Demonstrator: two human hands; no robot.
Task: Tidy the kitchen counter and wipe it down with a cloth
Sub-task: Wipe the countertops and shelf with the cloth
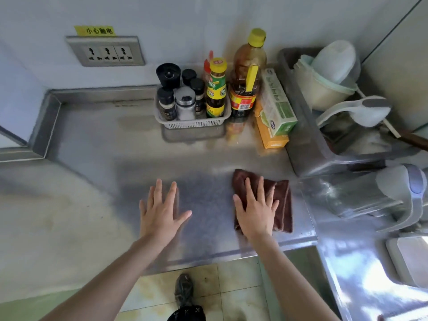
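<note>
Brown cloth [281, 202], folded, flat on the steel counter [104, 140] near the front edge and toward the right end; long axis running away from the body, front edge to back wall; right hand [256, 210] spread flat on top of its left half, fingers splayed and pointing at the wall, pressing rather than gripping, nothing pinched or closed upon. Left hand [162, 210] open too, palm down on bare steel, well apart from the cloth to its left, holding nothing. Cloth directly under the right hand, so clearly the nearer one; unwiped steel stretching mostly leftward and toward the back. Probably a wipe about to start: a sweep to the left or a push forward along the cloth's length; left hand in the path of any leftward stroke. At the back, a white basket [196, 123] of spice jars, an oil bottle [247, 72] just beside it, stacked boxes [274, 107] next, all clustered against the wall and seemingly tidied already; grey dish tub [303, 144] at the far right.
</note>
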